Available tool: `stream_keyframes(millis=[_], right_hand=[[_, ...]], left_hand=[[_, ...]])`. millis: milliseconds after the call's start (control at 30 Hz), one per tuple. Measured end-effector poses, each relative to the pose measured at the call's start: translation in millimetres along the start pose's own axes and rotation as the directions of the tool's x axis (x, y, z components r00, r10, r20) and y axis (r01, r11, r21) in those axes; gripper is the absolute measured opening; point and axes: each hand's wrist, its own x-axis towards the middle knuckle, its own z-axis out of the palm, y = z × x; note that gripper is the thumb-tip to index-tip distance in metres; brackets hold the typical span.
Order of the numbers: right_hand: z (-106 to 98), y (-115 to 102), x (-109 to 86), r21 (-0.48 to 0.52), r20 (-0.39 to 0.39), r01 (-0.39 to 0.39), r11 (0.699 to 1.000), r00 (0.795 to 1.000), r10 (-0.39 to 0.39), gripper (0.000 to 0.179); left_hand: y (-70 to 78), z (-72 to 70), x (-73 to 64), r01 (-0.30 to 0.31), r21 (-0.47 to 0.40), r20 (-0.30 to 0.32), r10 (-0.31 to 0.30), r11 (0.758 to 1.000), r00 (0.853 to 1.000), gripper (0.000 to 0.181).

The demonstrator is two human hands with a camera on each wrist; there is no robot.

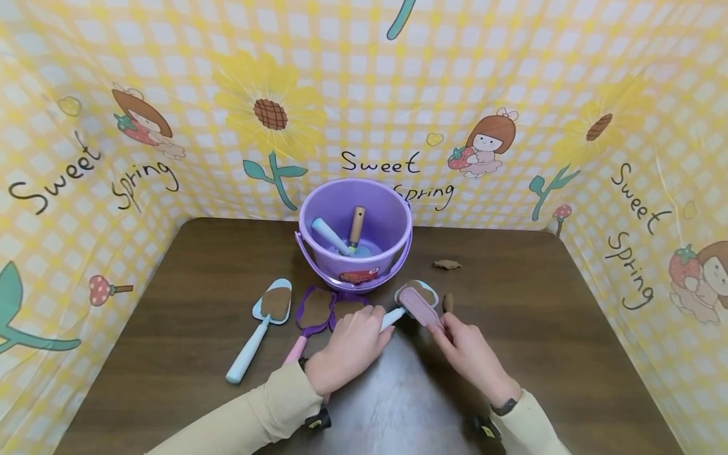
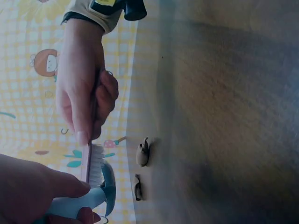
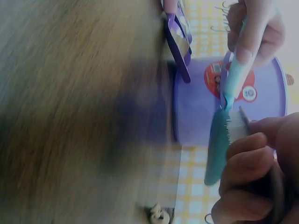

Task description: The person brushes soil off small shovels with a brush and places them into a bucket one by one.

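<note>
My left hand (image 1: 349, 344) grips the handle of a light blue toy trowel (image 1: 390, 320), whose blade carries a brown, mud-like layer. Over that blade, my right hand (image 1: 476, 361) holds a pink brush (image 1: 419, 306) by one end. In the left wrist view the brush's white bristles (image 2: 96, 165) face the trowel blade (image 2: 109, 184). From the right wrist, the bristles (image 3: 237, 126) appear right at the blade (image 3: 216, 151) near its neck. Beside the right fingertips lies a small brown lump (image 1: 448, 303).
Behind the hands stands a purple bucket (image 1: 318, 256) with a blue handle (image 1: 330, 235) and a wooden handle (image 1: 357, 224) inside. Another brown-coated blue trowel (image 1: 247, 354) lies left, near two purple shovels (image 1: 315, 309), partly behind my left hand. A second brown lump (image 1: 447, 265) lies right of the bucket.
</note>
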Motion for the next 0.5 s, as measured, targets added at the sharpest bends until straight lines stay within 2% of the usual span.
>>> stream_keyframes(millis=[167, 500], right_hand=[[1.7, -6.2, 4.4, 0.025, -0.02, 0.034, 0.999, 0.999, -0.034, 0.02], [5.2, -3.2, 4.9, -0.053, -0.072, 0.023, 0.998, 0.997, -0.027, 0.024]], left_hand=[[-1.1, -3.0, 2.4, 0.012, -0.007, -0.005, -0.012, 1.0, 1.0, 0.029], [-0.1, -1.4, 1.1, -0.034, -0.022, -0.004, 0.034, 0.999, 0.999, 0.025]])
